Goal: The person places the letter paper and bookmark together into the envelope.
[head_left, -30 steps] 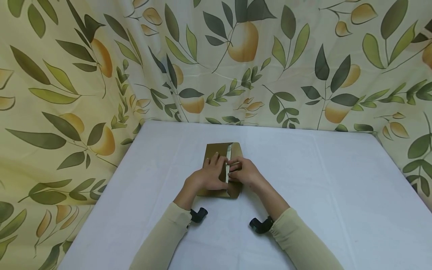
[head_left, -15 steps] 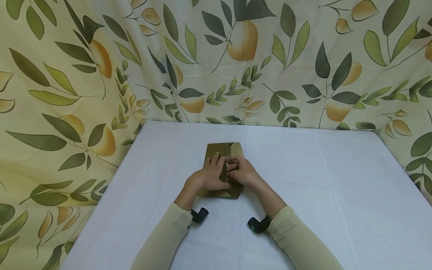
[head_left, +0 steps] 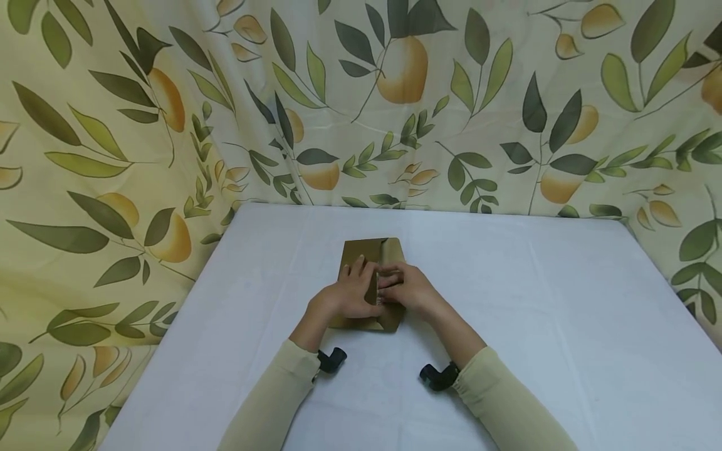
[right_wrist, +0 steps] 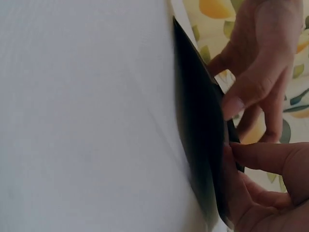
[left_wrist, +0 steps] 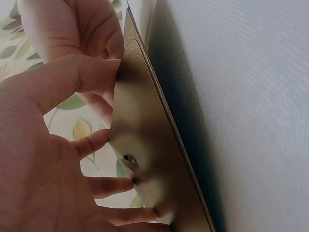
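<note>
A flat gold envelope (head_left: 361,248) lies on the white table, its flap (head_left: 393,250) on the right side. My left hand (head_left: 351,295) rests on the envelope's body with its fingers spread, and the fingertips touch the gold surface in the left wrist view. At the flap side, my right hand (head_left: 410,289) has its fingers curled at the opening. Seen from the right wrist, the thumb and fingers of that right hand (right_wrist: 289,186) pinch the dark, shaded flap edge (right_wrist: 200,96). The inside of the envelope is mostly hidden by the hands.
The white-covered table (head_left: 507,300) spreads out on both sides of the envelope. A curtain (head_left: 406,150) with leaf and fruit print hangs behind and to the left of it. Small black wrist cameras (head_left: 333,359) sit below the hands.
The pale strip along the flap's fold, visible a second ago, is now mostly covered. My right fingers have shifted slightly left. The left hand stays in place.
</note>
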Demonstrator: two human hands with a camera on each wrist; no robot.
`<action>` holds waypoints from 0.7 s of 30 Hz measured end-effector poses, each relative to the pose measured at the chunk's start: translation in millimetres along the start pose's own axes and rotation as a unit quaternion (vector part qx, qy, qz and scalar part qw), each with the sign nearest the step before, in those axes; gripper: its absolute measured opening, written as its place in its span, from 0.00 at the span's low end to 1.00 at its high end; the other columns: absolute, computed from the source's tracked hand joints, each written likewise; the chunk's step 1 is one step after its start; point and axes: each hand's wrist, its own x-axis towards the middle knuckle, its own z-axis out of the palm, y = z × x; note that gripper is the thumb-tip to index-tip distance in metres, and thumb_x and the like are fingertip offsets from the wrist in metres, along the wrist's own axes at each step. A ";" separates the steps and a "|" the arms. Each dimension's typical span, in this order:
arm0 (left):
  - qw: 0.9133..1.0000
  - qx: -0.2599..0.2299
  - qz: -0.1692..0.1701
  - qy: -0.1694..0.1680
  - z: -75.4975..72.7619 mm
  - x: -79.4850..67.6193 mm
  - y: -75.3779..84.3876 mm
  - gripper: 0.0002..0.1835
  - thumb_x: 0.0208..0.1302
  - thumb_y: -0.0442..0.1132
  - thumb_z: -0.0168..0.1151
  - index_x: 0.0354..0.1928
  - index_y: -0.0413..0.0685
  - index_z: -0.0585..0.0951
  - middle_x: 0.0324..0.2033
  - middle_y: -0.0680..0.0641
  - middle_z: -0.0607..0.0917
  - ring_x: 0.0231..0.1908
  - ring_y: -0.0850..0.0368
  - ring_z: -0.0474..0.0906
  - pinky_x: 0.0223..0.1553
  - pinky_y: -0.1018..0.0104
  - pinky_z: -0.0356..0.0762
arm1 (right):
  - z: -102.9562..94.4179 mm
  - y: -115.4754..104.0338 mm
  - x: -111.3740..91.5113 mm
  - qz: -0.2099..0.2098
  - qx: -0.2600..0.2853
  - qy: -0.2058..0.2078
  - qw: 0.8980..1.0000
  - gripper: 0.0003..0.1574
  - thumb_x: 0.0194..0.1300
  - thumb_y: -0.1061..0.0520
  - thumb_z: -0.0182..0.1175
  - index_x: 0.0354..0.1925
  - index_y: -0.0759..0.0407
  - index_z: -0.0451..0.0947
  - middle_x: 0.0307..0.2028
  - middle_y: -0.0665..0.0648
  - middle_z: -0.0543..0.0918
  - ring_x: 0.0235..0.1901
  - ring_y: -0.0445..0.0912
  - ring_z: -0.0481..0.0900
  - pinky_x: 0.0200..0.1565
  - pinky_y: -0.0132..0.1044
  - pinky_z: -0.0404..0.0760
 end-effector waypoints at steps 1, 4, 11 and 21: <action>1.000 -0.001 0.000 0.001 0.3 0.3 0.1 0.46 0.65 0.54 0.70 0.77 0.53 0.55 0.80 0.34 0.41 0.75 0.23 0.44 0.61 0.27 0.64 | -2.8 0.3 -0.6 0.000 -0.002 0.001 1.000 0.30 0.67 0.72 0.64 0.66 0.71 0.70 0.49 0.68 0.84 0.43 0.53 0.86 0.46 0.42 0.85; 1.000 -0.003 -0.001 0.005 1.8 1.4 0.4 0.45 0.65 0.53 0.71 0.76 0.55 0.57 0.80 0.35 0.41 0.75 0.24 0.44 0.61 0.27 0.65 | -11.2 1.8 -2.4 0.004 -0.013 0.007 1.000 0.29 0.66 0.71 0.64 0.64 0.72 0.71 0.48 0.67 0.84 0.43 0.52 0.85 0.46 0.41 0.84; 0.999 0.028 -0.014 0.007 5.4 4.2 -0.1 0.46 0.65 0.54 0.71 0.78 0.56 0.56 0.81 0.36 0.43 0.75 0.26 0.44 0.60 0.28 0.67 | -25.6 10.4 -7.8 0.033 -0.003 0.027 0.999 0.23 0.68 0.71 0.61 0.60 0.73 0.72 0.46 0.67 0.83 0.41 0.52 0.86 0.44 0.41 0.85; 0.999 0.034 -0.024 0.013 6.8 1.9 2.3 0.45 0.65 0.52 0.70 0.78 0.58 0.57 0.81 0.37 0.43 0.76 0.27 0.44 0.60 0.28 0.66 | -38.0 14.7 -11.8 0.074 0.020 0.054 0.996 0.26 0.69 0.71 0.59 0.63 0.72 0.66 0.48 0.67 0.75 0.37 0.51 0.86 0.43 0.42 0.86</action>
